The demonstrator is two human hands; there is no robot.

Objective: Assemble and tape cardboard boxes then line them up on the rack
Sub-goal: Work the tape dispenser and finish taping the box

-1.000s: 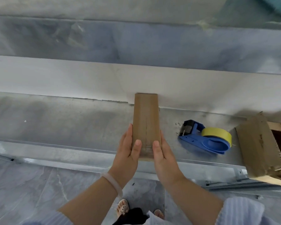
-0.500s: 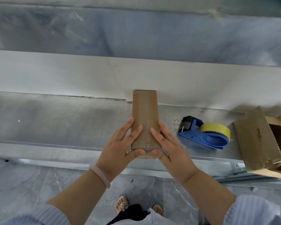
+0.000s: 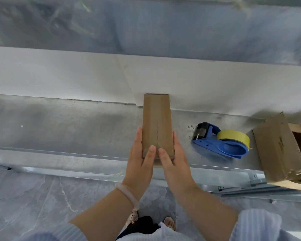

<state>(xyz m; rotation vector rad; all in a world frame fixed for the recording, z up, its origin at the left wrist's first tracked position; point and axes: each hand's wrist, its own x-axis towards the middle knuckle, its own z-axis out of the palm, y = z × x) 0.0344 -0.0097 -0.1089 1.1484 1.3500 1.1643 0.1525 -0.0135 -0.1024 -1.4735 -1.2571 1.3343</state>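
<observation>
Both hands have straightened from the splayed hold of half a second ago. The left hand [image 3: 139, 162] lies flat along the near left side of the small brown taped cardboard box [image 3: 156, 122], thumb on top. The right hand [image 3: 174, 164] mirrors it, fingers straight, pressing rather than gripping. The box stands on the grey metal rack shelf [image 3: 59, 126], spanning back edge to front edge. To its right lie a blue tape dispenser with a yellow roll [image 3: 222, 143] and a larger open cardboard carton [image 3: 278, 150]. An uneven push could skew the box out of line or nudge it towards the dispenser.
</observation>
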